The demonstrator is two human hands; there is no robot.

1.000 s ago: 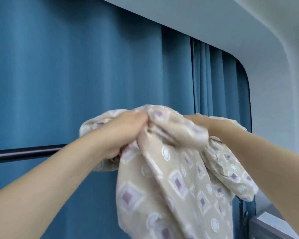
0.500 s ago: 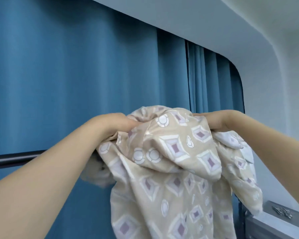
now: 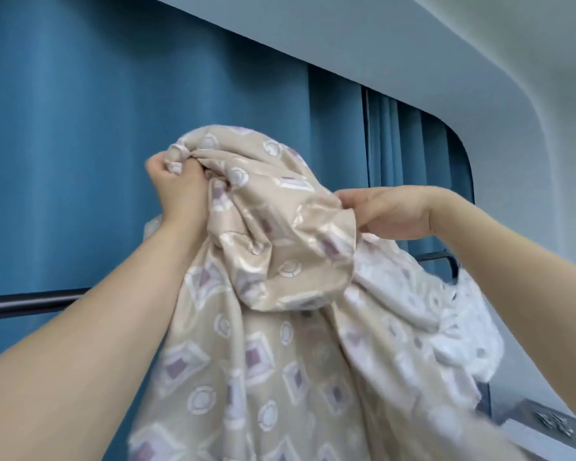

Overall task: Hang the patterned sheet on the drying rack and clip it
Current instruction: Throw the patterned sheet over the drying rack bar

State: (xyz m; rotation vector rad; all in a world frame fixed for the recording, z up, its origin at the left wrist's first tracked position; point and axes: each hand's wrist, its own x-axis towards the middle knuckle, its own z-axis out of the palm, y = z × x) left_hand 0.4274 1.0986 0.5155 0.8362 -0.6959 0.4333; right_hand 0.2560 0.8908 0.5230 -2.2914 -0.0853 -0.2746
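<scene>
Beige cotton-like fabric with lilac squares and white rings, the patterned sheet [image 3: 273, 327], fills the centre and lower half of my view, bunched and twisted. My left hand [image 3: 177, 191] is raised at about 10 o'clock from the centre, its grip curled tight round a gathered knot of the sheet's upper edge. My right hand [image 3: 389, 211] sits at about 2 o'clock, lower than the left, its grip pinching a folded ridge of the same cloth between thumb and fingers; the fingertips are buried in the fabric. Between the two hands the sheet forms a humped fold, and below them it hangs in long loose drapes down to the bottom edge at 6 o'clock. A paler underside of the cloth shows at 4 o'clock, beneath my right forearm. The cloth is blurred in its lower part.

Drying rack [image 3: 30, 302]: a dark horizontal bar is seen at 9 o'clock, running behind my left forearm, and a short dark section with a bent corner shows at 3 o'clock. Both hands hold the sheet above the bar's level; whether any cloth lies over the bar cannot be told, since the sheet hides it.

Blue curtain [image 3: 80, 144] hangs behind everything. A grey ledge [image 3: 526, 427] with small metal items, too blurred to identify, lies at 5 o'clock
</scene>
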